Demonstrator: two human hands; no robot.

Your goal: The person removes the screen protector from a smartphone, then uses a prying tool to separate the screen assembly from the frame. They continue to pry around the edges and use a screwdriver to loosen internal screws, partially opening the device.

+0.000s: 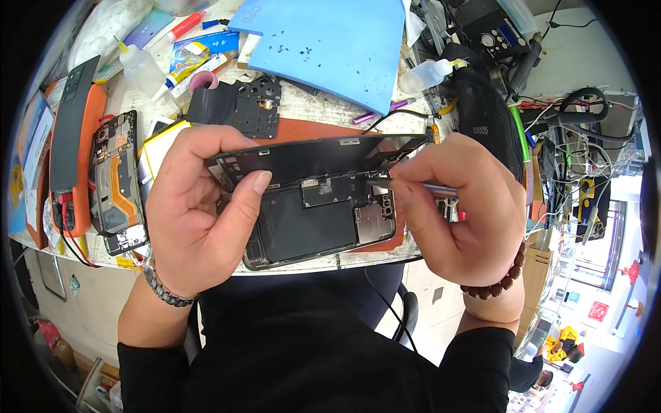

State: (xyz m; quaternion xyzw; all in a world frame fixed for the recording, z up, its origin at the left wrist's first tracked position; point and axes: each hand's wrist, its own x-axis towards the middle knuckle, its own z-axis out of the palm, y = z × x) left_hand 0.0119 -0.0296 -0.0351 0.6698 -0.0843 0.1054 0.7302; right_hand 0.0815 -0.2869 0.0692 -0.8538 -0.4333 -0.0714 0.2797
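Black opened smartphone [313, 213], fragile and light: support at frame edges.
Left hand [196, 220] clamps it; right hand [458, 213] pinches metal tweezers [420, 186].

The opened phone [313, 217] shows a black battery and grey metal shields inside a dark frame, its lifted screen [310, 157] is glossy black, and the tool [420, 186] is silver-grey. A sky-blue mat [330, 45] speckled with tiny dark bits lies on the whitish, scuffed counter [310, 103], beside a rust-orange pad [303, 129] and a second opened phone [118, 182] with an orange flex strip. The left wrist wears a silver metal bracelet [164, 286], the right a string of dark brown beads [499, 281], and both sleeves are black.
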